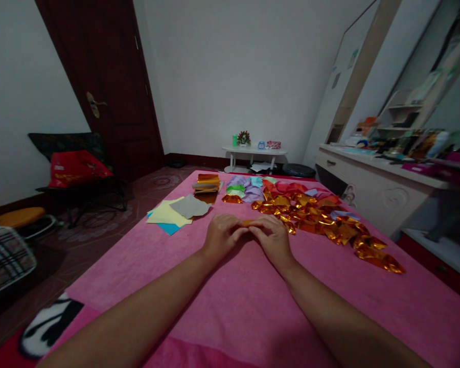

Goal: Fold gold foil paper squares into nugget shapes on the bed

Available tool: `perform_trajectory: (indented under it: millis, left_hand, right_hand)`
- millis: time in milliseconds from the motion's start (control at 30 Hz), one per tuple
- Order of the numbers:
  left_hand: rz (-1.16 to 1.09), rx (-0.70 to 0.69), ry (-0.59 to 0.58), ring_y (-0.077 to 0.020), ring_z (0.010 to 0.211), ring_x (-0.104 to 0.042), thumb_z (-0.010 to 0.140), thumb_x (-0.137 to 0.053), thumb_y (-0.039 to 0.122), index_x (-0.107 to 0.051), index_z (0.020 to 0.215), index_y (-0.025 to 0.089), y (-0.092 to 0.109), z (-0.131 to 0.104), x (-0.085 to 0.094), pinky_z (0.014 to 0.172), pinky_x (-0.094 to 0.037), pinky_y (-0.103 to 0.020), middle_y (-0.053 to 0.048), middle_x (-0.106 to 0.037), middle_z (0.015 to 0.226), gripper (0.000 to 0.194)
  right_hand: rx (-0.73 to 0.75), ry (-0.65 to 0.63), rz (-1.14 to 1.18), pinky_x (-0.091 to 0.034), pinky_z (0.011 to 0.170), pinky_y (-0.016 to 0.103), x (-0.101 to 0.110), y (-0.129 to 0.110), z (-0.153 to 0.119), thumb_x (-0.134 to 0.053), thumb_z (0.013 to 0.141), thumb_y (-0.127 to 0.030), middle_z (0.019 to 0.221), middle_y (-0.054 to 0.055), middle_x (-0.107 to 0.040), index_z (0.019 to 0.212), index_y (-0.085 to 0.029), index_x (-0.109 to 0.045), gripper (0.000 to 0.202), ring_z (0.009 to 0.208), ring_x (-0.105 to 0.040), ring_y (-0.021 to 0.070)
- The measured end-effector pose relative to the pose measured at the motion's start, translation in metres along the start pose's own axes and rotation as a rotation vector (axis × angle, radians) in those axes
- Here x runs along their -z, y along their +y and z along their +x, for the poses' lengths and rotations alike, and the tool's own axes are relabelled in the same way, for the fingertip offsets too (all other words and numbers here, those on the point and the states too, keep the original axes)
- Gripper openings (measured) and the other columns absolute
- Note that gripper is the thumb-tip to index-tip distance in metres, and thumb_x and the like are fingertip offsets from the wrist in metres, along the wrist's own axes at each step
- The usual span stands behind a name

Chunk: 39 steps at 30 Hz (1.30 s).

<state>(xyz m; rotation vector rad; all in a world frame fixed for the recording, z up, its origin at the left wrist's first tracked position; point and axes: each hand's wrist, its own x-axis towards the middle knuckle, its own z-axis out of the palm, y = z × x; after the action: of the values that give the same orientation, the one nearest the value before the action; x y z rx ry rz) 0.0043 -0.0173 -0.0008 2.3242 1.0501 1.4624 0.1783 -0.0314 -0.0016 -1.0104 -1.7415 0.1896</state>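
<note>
Both hands meet over the middle of a pink cloth-covered table (145,276). My left hand (223,234) and my right hand (272,237) pinch a small piece of orange-gold paper (248,223) between them, mostly hidden by the fingers. Left of the hands lie loose yellow, grey and blue sheets (164,213). Behind those sheets stands a stack of gold foil paper (207,184). To the right spreads a pile of folded gold foil pieces (314,212), with purple, green and red folded papers (253,193) at its back.
A white side table (255,150) holding a small plant is by the far wall. At the right stands a cluttered white dresser (375,174). A chair with a red bag (78,168) and an orange stool (17,217) are at the left.
</note>
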Motion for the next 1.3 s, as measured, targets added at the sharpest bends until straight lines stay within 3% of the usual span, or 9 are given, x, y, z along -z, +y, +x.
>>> perform_trajectory:
  millis: [267,500,600,700,800,900,1033,1133,1300]
  left_hand:
    - [0.193,-0.166,-0.085,-0.0193,0.073,-0.055,0.086,-0.054,0.035,-0.07,0.085,0.02,-0.004,0.002,0.007,0.072,-0.037,-0.031,-0.009,-0.064,0.075,0.021]
    - [0.218,-0.278,-0.056,-0.0184,0.075,-0.053,0.081,-0.06,0.026,-0.065,0.082,0.019,-0.014,0.006,0.012,0.072,-0.04,-0.03,-0.008,-0.06,0.077,0.009]
    - [0.224,-0.248,-0.001,-0.0177,0.076,-0.053,0.081,-0.056,0.018,-0.062,0.079,0.018,-0.03,0.01,0.023,0.071,-0.04,-0.029,-0.006,-0.059,0.078,0.006]
    - [0.177,-0.101,0.114,-0.0157,0.073,-0.053,0.081,-0.05,0.009,-0.06,0.075,0.017,-0.044,0.013,0.033,0.068,-0.04,-0.027,-0.004,-0.059,0.075,0.014]
    - [0.076,0.012,0.106,-0.0143,0.071,-0.054,0.078,-0.055,0.009,-0.062,0.073,0.016,-0.04,0.011,0.029,0.068,-0.042,-0.026,-0.003,-0.06,0.073,0.011]
    - [-0.126,0.127,-0.011,-0.0149,0.072,-0.057,0.08,-0.06,0.022,-0.067,0.08,0.016,-0.016,0.008,0.013,0.069,-0.044,-0.026,-0.004,-0.065,0.078,0.009]
    - [-0.508,0.258,-0.198,-0.0167,0.077,-0.06,0.085,-0.056,0.039,-0.068,0.092,0.013,0.017,0.006,-0.006,0.069,-0.046,-0.026,-0.007,-0.067,0.086,0.03]
    - [-0.656,0.328,-0.176,-0.0143,0.069,-0.057,0.085,-0.055,0.042,-0.066,0.087,0.01,0.023,0.005,-0.011,0.063,-0.044,-0.023,-0.005,-0.064,0.077,0.033]
    - [-0.669,0.344,-0.019,-0.0133,0.069,-0.056,0.081,-0.061,0.032,-0.067,0.084,0.011,0.014,0.007,-0.009,0.063,-0.043,-0.022,-0.003,-0.064,0.076,0.022]
  right_hand:
    - [0.181,-0.149,-0.226,-0.041,0.076,0.037,0.003,0.0,0.0,-0.057,0.085,-0.02,0.089,0.002,-0.072,0.094,-0.028,-0.07,0.018,0.082,-0.062,0.0218]
    - [0.257,-0.047,-0.269,-0.044,0.076,0.035,0.011,0.012,0.001,-0.056,0.084,-0.014,0.084,0.002,-0.073,0.09,-0.025,-0.071,0.019,0.078,-0.063,0.0201]
    - [0.194,0.082,-0.263,-0.046,0.073,0.033,0.017,0.02,0.003,-0.06,0.083,-0.017,0.08,0.002,-0.072,0.085,-0.023,-0.071,0.012,0.074,-0.064,0.019]
    - [0.115,0.218,-0.262,-0.046,0.068,0.03,0.022,0.025,0.006,-0.063,0.082,-0.023,0.075,0.002,-0.069,0.079,-0.02,-0.069,0.007,0.068,-0.062,0.0171]
    - [0.12,0.275,-0.279,-0.043,0.06,0.027,0.022,0.021,0.008,-0.064,0.08,-0.024,0.067,0.001,-0.064,0.072,-0.019,-0.065,0.01,0.061,-0.058,0.015]
    - [0.202,0.206,-0.324,-0.038,0.056,0.026,0.017,0.012,0.005,-0.064,0.08,-0.024,0.061,0.0,-0.058,0.066,-0.019,-0.06,0.015,0.057,-0.053,0.0137]
    - [0.3,0.053,-0.379,-0.037,0.059,0.028,0.008,-0.003,-0.001,-0.06,0.08,-0.02,0.061,0.0,-0.053,0.066,-0.02,-0.056,0.015,0.06,-0.051,0.0151]
    - [0.243,-0.056,-0.353,-0.041,0.066,0.03,0.004,-0.014,-0.004,-0.056,0.075,-0.011,0.075,0.004,-0.058,0.076,-0.019,-0.056,0.009,0.072,-0.055,0.0186]
    - [0.23,-0.211,-0.122,-0.046,0.083,0.036,0.004,-0.025,-0.004,-0.062,0.076,-0.018,0.105,0.008,-0.059,0.107,-0.021,-0.055,0.032,0.095,-0.056,0.0232]
